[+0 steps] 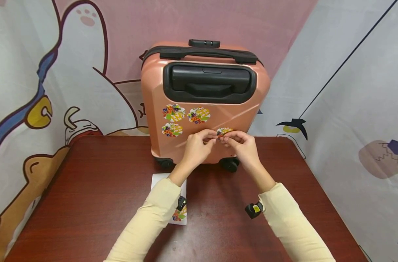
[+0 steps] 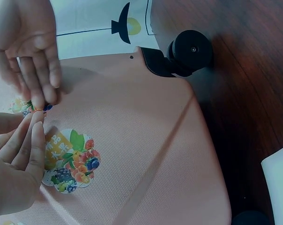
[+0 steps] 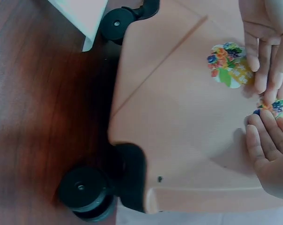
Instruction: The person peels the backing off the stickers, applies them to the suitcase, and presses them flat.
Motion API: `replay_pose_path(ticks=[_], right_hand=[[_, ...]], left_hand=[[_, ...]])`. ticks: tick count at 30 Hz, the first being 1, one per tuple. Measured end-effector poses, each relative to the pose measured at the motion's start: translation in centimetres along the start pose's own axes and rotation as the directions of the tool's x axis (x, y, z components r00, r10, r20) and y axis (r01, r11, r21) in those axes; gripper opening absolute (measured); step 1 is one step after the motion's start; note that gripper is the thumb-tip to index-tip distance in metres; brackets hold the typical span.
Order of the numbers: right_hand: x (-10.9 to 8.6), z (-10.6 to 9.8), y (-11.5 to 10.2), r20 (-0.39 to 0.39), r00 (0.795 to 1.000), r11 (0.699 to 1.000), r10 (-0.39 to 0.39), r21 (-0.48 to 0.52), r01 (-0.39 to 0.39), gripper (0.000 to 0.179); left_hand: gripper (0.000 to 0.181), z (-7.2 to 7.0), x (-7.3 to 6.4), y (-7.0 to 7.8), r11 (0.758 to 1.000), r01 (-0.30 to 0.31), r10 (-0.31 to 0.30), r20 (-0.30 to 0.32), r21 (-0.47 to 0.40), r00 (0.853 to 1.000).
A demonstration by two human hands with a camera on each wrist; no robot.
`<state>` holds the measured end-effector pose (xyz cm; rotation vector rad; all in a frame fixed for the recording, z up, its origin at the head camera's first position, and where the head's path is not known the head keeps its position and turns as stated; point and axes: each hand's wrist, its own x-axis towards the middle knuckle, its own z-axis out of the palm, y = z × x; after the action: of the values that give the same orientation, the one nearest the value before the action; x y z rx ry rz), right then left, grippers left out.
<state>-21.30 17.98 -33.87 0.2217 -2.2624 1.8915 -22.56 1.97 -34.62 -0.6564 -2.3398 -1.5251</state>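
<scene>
A peach suitcase (image 1: 205,114) stands upright on the table. My left hand (image 1: 196,145) and right hand (image 1: 244,146) meet at its lower right front and hold a fruit-print sticker (image 1: 224,131) by its two sides, thumbs and fingertips close together. Fingers cover part of this sticker; whether it touches the shell, I cannot tell. Similar stickers lie flat on the shell: one at upper left (image 1: 174,112), one to its right (image 1: 199,115) and one below (image 1: 171,130). In the right wrist view, the right hand (image 3: 275,152) is below the left hand (image 3: 269,44).
A white sticker sheet (image 1: 157,178) lies on the dark red table (image 1: 104,196), partly under my left forearm. The suitcase has black wheels (image 1: 230,164) and a recessed black handle (image 1: 212,82). Printed cloth (image 1: 130,32) hangs behind and on both sides.
</scene>
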Motion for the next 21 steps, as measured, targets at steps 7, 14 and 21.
replay_pose_path(ticks=[7,14,21], right_hand=[[0.5,0.0,-2.0,-0.017,0.992,0.99,-0.123,0.065,0.124,0.019],[0.4,-0.1,-0.9,-0.003,0.994,0.989,-0.106,0.104,0.106,0.019],[0.2,-0.3,0.1,0.015,1.0,0.999,-0.004,0.043,0.003,0.019]], left_hand=[[0.015,-0.1,0.0,0.0,1.0,-0.004,0.004,-0.004,-0.014,1.0],[0.016,-0.1,0.0,0.2,1.0,0.002,-0.002,0.0,0.009,1.0],[0.016,-0.2,-0.1,0.2,0.999,0.011,-0.012,0.011,0.032,1.0]])
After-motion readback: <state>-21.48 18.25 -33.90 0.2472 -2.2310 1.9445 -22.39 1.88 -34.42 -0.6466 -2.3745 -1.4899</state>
